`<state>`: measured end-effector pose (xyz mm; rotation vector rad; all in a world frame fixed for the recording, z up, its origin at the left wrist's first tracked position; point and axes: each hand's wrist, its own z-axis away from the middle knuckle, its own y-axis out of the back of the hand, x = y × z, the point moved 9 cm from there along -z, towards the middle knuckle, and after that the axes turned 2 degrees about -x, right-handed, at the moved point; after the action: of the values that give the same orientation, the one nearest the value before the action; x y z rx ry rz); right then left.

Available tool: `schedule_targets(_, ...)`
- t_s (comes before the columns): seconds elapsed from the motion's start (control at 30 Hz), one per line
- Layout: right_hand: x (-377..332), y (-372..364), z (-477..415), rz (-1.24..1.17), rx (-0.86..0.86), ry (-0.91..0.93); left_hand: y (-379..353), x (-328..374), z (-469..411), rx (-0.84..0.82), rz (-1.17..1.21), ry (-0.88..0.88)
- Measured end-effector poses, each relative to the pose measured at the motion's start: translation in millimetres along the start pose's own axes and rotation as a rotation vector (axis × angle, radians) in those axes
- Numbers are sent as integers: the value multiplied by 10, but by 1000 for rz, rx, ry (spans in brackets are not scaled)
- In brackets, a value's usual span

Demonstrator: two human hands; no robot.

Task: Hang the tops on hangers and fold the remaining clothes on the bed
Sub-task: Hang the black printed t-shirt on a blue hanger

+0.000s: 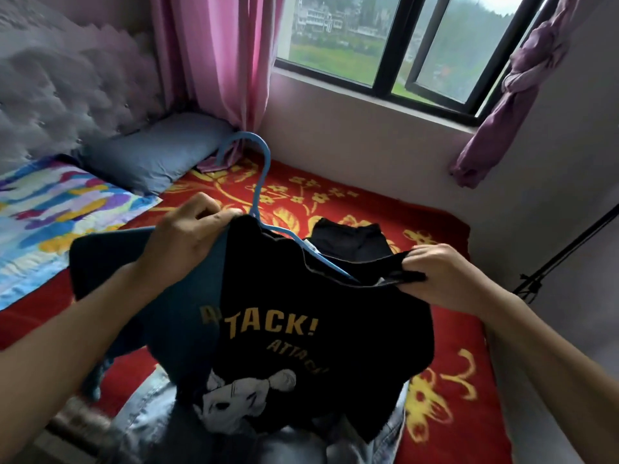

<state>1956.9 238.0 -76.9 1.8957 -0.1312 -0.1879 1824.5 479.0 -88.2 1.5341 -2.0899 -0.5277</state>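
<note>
Black printed top (301, 329), held above the bed (452, 380), with the blue plastic hanger (259, 182) partly inside its neck. The knit looked soft, light and limp, likely to slip off the smooth, stiff hanger arm; shoulder seams offered the best hold. Your left hand (187, 236) gripped the collar; your right hand (445, 276) pinched the right shoulder. Pale denim (150, 420) lay near, a dark folded garment (348, 239) far.

The bed (469, 249), spread with a red blanket (452, 380) with yellow flowers, carries a grey-blue pillow (150, 155), a multicoloured cloth (50, 212), a folded black garment (348, 237) and pale denim (150, 423).
</note>
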Motion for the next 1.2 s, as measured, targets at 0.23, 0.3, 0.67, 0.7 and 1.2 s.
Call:
schedule_targets(0.23,-108,-263,-329,-406,-403,-398,-221,351,-154,-30,-183,118)
schedule_targets(0.3,-26,-180,-286,-586,-439,-475,-149,265,-125,-12,-217,130)
schedule_targets(0.67,-257,-99,-832,67,-481,-357,-93,466,-274,-65,-81,116)
schedule_targets(0.7,-251,-16,-838,109,-477,-347,-67,416,-288,-87,-78,110)
schedule_targets(1.2,255,1043,-904,24,135,-213,552,-552,-640,-265,480,347)
